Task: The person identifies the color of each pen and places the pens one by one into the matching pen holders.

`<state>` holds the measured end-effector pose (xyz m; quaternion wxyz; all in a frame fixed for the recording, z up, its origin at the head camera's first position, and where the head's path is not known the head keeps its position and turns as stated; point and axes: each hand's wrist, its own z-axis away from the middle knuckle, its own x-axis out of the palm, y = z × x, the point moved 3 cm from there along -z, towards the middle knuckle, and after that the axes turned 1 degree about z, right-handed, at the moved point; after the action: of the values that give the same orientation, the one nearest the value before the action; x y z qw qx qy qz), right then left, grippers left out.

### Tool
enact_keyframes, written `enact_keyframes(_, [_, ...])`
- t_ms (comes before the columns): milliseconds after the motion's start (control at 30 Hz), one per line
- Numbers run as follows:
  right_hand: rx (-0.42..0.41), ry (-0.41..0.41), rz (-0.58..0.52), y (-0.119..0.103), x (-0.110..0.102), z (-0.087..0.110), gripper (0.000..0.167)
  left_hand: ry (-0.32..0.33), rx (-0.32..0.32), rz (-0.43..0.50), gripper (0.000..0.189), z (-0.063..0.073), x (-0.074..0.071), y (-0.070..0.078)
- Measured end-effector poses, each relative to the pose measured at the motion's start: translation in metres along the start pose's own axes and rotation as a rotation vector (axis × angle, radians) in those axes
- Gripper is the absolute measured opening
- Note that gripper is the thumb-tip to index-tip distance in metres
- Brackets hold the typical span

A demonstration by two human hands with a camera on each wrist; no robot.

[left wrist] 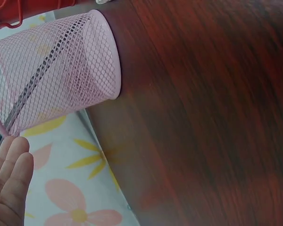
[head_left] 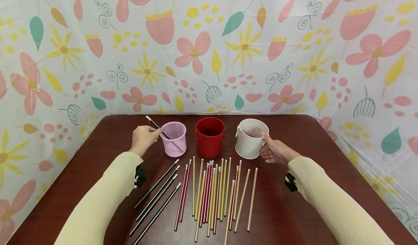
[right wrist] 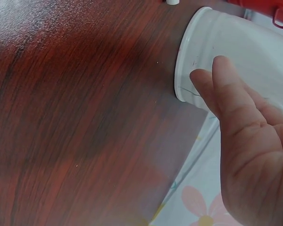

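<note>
At the left, my left hand pinches the rim of a pink mesh pen cup, its fingertips at the lip. One black pencil leans inside the cup, white eraser end up, passing right beside those fingers. My right hand grips a white bucket by its right side. In the head view the thumb lies over the bucket's rim and the fingers are against the outer wall; the right wrist view shows these fingers nearly straight. A red bucket stands between the two containers.
Several black pencils lie slanted on the dark wooden table at front left. Many red, yellow and gold pencils lie side by side in front of the containers, eraser ends away. A flower-print cloth hangs behind the table.
</note>
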<state>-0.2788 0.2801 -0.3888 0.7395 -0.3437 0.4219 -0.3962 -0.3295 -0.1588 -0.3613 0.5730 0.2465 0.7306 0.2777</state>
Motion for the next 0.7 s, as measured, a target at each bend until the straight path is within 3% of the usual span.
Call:
enact_keyframes(133, [0.000,0.017,0.003,0.000,0.000,0.000,0.092,-0.012,-0.012,0.025,0.036,0.003,-0.005,-0.005])
enact_keyframes(233, [0.001,0.027,0.006,-0.001,0.000,0.000,0.092,-0.062,-0.035,0.029,0.037,0.004,-0.008,-0.011])
enact_keyframes(500, [0.008,-0.005,0.022,0.000,-0.001,-0.001,0.093,-0.431,-0.073,-0.007,0.034,0.019,0.003,-0.019])
enact_keyframes(700, [0.005,-0.006,0.021,-0.003,-0.002,-0.001,0.094,-0.529,-0.058,-0.040,0.028,0.035,0.013,-0.018])
